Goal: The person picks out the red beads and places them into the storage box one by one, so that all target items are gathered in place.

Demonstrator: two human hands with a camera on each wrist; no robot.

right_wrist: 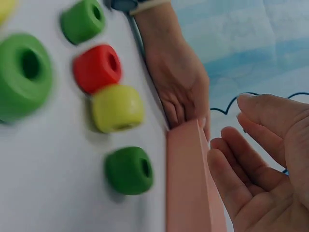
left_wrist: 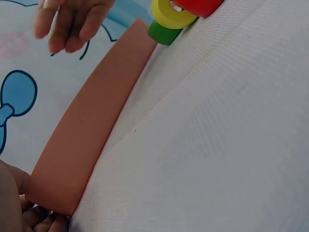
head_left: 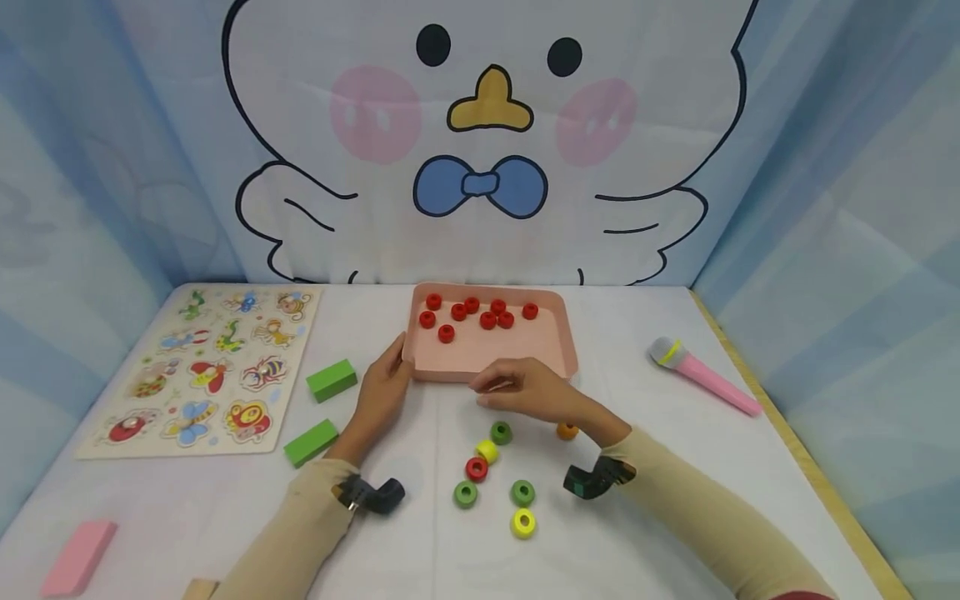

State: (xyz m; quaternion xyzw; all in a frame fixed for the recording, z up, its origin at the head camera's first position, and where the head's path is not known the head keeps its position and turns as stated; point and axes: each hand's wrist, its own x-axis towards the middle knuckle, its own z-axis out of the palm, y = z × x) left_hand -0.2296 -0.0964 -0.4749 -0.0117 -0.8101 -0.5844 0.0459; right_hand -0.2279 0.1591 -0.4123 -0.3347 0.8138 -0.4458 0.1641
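Observation:
My left hand [head_left: 383,394] grips the front left corner of a shallow pink tray [head_left: 495,367]; in the left wrist view thumb and fingers lie on either side of the tray's corner. Several red beads [head_left: 488,320] lie inside, mostly toward the back. Over the tray's front edge is my right hand [head_left: 531,390], its fingers loosely bent and holding nothing, as the right wrist view shows. In front of the tray lie green beads [head_left: 501,432], yellow beads [head_left: 523,523] and one red bead [head_left: 476,469]. An orange bead [head_left: 567,432] is partly hidden by the right wrist.
Two green blocks [head_left: 332,381] lie left of the left hand, beside an insect puzzle board [head_left: 273,417]. A pink block [head_left: 78,558] is at the front left. A pink toy microphone [head_left: 708,379] lies at the right. A printed curtain [head_left: 480,242] stands behind the table.

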